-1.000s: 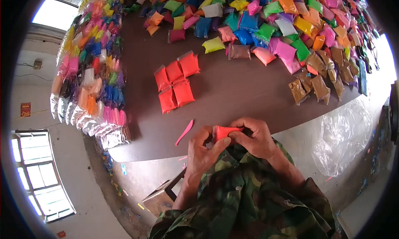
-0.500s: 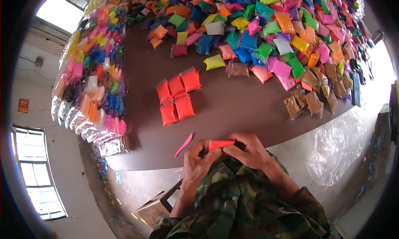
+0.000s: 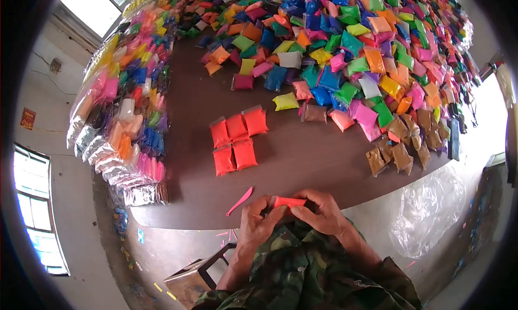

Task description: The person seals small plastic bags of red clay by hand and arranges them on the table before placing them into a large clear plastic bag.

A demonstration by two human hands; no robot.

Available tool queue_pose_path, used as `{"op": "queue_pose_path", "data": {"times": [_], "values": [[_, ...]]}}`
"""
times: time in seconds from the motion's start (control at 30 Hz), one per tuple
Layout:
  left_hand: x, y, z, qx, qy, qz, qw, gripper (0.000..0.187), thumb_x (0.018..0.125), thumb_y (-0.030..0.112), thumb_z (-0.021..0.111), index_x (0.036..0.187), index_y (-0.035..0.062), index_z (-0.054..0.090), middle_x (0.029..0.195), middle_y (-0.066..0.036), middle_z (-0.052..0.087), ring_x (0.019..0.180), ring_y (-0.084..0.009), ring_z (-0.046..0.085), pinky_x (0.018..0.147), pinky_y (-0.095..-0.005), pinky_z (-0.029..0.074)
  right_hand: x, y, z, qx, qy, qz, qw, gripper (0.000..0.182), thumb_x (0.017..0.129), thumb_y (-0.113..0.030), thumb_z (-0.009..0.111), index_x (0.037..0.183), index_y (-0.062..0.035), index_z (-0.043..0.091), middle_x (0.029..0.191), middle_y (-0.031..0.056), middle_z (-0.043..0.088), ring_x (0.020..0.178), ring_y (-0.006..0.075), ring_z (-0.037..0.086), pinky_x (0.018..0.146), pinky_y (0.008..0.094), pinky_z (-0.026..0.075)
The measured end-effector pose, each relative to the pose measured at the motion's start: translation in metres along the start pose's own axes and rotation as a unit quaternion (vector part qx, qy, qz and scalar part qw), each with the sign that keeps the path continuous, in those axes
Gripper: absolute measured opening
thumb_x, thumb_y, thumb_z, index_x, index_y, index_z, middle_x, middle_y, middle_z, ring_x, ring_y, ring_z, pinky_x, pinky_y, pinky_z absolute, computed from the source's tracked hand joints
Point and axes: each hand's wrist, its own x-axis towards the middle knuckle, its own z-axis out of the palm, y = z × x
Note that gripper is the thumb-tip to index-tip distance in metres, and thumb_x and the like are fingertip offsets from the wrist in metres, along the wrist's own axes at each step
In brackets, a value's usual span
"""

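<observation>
One red packet (image 3: 289, 202) is pinched between my left hand (image 3: 260, 221) and my right hand (image 3: 324, 213), just off the table's near edge. Thumbs lie on its near side, and the other fingers curl behind it, partly hidden. Beyond my hands, several red packets (image 3: 236, 126) lie flat in two rows on the dark table (image 3: 194, 175), three in the far row and two in the near one. A pink plastic knife (image 3: 239, 201) rests on the table just left of my left hand.
A large heap of coloured packets (image 3: 324, 51) covers the table's far side, with brown packets (image 3: 402, 159) at the right. Bagged bundles (image 3: 129, 126) line the left edge. Clear plastic sheeting (image 3: 426, 213) hangs at the right. A box-like stool (image 3: 189, 277) stands below.
The view has shifted, so the table and packets appear lower. Both hands still hold the red packet, which looks slightly more tilted and more covered by the fingers.
</observation>
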Motion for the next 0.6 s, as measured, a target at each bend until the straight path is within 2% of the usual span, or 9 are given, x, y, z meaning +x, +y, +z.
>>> {"op": "queue_pose_path", "data": {"times": [0.13,0.2,0.3,0.43,0.53,0.6], "values": [[-0.004,0.01,0.002,-0.073,0.0,-0.043,0.996,0.02,0.094,0.012,0.079,0.107,-0.0026,0.074,0.085,0.002,0.07,0.079,-0.0052,0.06,0.072,-0.0239,0.049,-0.002,-0.001,0.001,0.001,0.003,0.011,1.0,0.022,0.102,-0.018,0.072,0.116,-0.0024,0.072,0.095,-0.0011,0.071,0.087,0.0047,0.058,0.077,0.0264,0.052],[-0.004,0.019,0.003,-0.061,-0.004,-0.06,0.996,0.02,0.094,0.01,0.079,0.108,-0.0031,0.074,0.087,0.001,0.071,0.081,-0.0054,0.061,0.074,-0.0244,0.051,-0.004,0.008,0.001,0.022,0.007,0.021,1.0,0.022,0.102,-0.019,0.072,0.116,-0.0018,0.072,0.094,-0.0012,0.071,0.086,0.0048,0.058,0.076,0.0264,0.052],[-0.006,0.02,0.008,-0.113,0.011,-0.058,0.992,0.023,0.095,0.012,0.078,0.109,-0.0047,0.074,0.088,-0.001,0.073,0.082,-0.0067,0.063,0.076,-0.0254,0.052,-0.005,0.02,0.001,0.025,0.02,0.006,0.999,0.022,0.102,-0.019,0.072,0.115,-0.0013,0.072,0.091,0.0,0.071,0.085,0.0056,0.058,0.075,0.0274,0.053],[-0.005,0.015,0.0,-0.027,0.011,-0.043,0.999,0.021,0.095,0.014,0.078,0.105,-0.004,0.074,0.083,-0.001,0.071,0.077,-0.0069,0.06,0.07,-0.0252,0.049,-0.004,0.012,0.002,-0.032,0.017,0.019,0.999,0.022,0.101,-0.018,0.073,0.114,-0.0002,0.071,0.092,0.0032,0.072,0.087,0.0068,0.06,0.078,0.0288,0.053],[-0.004,0.005,-0.001,-0.001,0.027,-0.003,1.0,0.019,0.095,0.014,0.077,0.101,-0.0035,0.074,0.079,0.0,0.069,0.072,-0.0065,0.057,0.064,-0.0259,0.046,0.002,0.008,0.005,-0.061,0.011,-0.044,0.997,0.022,0.099,-0.017,0.073,0.114,-0.0004,0.072,0.095,0.0046,0.072,0.089,0.0068,0.06,0.08,0.0284,0.053],[-0.005,0.003,0.0,0.022,0.045,0.03,0.998,0.017,0.095,0.014,0.077,0.098,-0.0031,0.074,0.076,0.0,0.067,0.07,-0.006,0.054,0.061,-0.0264,0.043,0.001,0.005,0.006,-0.045,0.007,-0.027,0.999,0.022,0.099,-0.016,0.074,0.114,-0.0004,0.072,0.097,0.0048,0.072,0.092,0.0075,0.061,0.082,0.0283,0.052]]}}
